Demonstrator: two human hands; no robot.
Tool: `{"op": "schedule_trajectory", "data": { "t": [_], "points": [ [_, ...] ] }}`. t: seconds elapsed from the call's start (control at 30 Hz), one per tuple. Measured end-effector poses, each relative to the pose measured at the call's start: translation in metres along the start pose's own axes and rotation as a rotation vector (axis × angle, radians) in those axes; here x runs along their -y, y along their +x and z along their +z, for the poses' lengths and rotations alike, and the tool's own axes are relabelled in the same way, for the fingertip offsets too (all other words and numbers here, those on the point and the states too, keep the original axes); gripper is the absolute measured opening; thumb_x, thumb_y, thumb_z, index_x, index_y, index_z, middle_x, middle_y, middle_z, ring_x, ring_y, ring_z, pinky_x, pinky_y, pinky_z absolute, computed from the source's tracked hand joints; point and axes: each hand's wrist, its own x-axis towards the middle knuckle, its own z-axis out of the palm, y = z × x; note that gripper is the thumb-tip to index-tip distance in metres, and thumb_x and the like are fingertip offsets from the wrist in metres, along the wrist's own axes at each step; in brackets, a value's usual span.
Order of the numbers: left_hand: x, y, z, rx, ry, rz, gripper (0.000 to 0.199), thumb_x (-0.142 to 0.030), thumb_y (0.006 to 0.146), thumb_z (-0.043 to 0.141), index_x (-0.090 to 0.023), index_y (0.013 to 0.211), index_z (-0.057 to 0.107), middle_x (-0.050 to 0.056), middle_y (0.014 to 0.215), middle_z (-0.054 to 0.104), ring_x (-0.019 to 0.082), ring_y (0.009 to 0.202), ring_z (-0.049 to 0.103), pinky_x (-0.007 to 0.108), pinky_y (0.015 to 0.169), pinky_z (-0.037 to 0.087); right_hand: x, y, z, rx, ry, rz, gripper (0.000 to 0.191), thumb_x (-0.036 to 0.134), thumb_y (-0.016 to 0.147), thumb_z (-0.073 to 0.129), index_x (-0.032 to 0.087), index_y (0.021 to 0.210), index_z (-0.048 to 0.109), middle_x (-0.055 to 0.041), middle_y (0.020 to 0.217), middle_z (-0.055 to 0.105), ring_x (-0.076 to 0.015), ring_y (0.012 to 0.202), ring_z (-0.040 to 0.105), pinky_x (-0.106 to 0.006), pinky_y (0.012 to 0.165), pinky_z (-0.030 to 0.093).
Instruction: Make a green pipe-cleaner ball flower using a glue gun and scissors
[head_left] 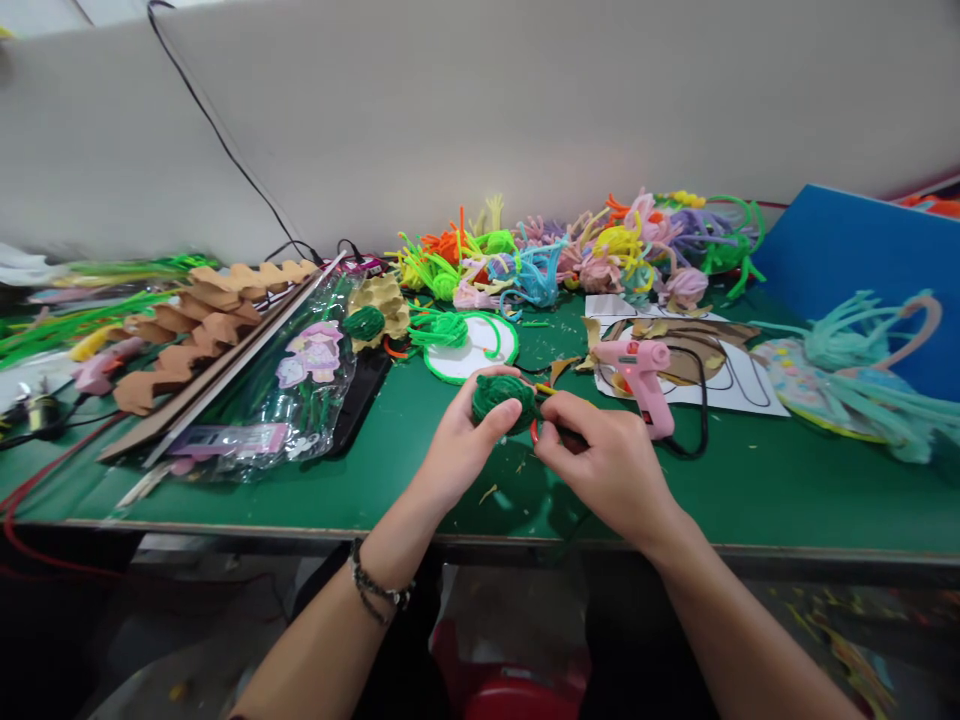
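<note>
The left hand's (466,432) fingers are gripping a dark green bundle (499,400) above the green surface (409,480); the right hand's (604,445) are pinching a partly hidden red-and-black tool (535,431) beside it. A slip could be jabbing the left thumb; the pink glue gun (643,378), if hot, could be burning the right hand. Leftward, a plastic packet (300,400) is lying; tassels (544,275) are lining the pale wall (480,100); rightward, a blue panel (862,280) is leaning.

Soft light, glare on plastic bag (262,408)
</note>
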Motion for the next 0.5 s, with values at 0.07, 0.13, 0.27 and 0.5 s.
{"op": "schedule_trajectory", "data": {
  "t": [0.07, 0.13, 0.27, 0.5],
  "points": [
    [-0.0011, -0.0002, -0.0004, -0.003, 0.038, 0.021, 0.035, -0.039, 0.068, 0.067, -0.019, 0.095, 0.056, 0.003, 0.093, 0.060, 0.016, 0.088, 0.055, 0.028, 0.083, 0.040, 0.0007, 0.0004, 0.0006, -0.002, -0.009, 0.022, 0.014, 0.019, 0.072, 0.044, 0.019, 0.059, 0.051, 0.0051, 0.043, 0.044, -0.0067, 0.037, 0.037, -0.019, 0.043, 0.027],
    [-0.0018, -0.0002, -0.0004, -0.003, 0.088, 0.056, 0.033, -0.038, 0.069, 0.066, -0.019, 0.094, 0.056, 0.002, 0.092, 0.060, 0.015, 0.086, 0.054, 0.027, 0.082, 0.040, 0.0010, 0.0003, 0.0008, 0.011, 0.019, 0.050, 0.013, 0.018, 0.072, 0.044, 0.019, 0.060, 0.050, 0.0051, 0.044, 0.045, -0.0068, 0.038, 0.038, -0.019, 0.043, 0.027],
    [-0.0001, -0.0001, 0.0001, 0.016, 0.147, 0.070, 0.033, -0.036, 0.069, 0.066, -0.018, 0.095, 0.056, 0.002, 0.090, 0.059, 0.014, 0.085, 0.053, 0.025, 0.081, 0.040, 0.0006, -0.0005, 0.0002, 0.024, 0.141, 0.092, 0.012, 0.017, 0.071, 0.045, 0.019, 0.059, 0.046, 0.0063, 0.044, 0.041, -0.0062, 0.040, 0.036, -0.019, 0.043, 0.027],
    [0.0049, 0.0014, 0.0023, 0.015, -0.033, -0.043, 0.041, -0.041, 0.066, 0.068, -0.018, 0.098, 0.055, 0.003, 0.089, 0.062, 0.016, 0.085, 0.056, 0.025, 0.076, 0.041, -0.0037, -0.0030, 0.0056, 0.052, 0.470, 0.184, 0.010, 0.019, 0.077, 0.043, 0.019, 0.067, 0.045, 0.0062, 0.052, 0.038, -0.0071, 0.046, 0.035, -0.018, 0.044, 0.029]
  ]
}}
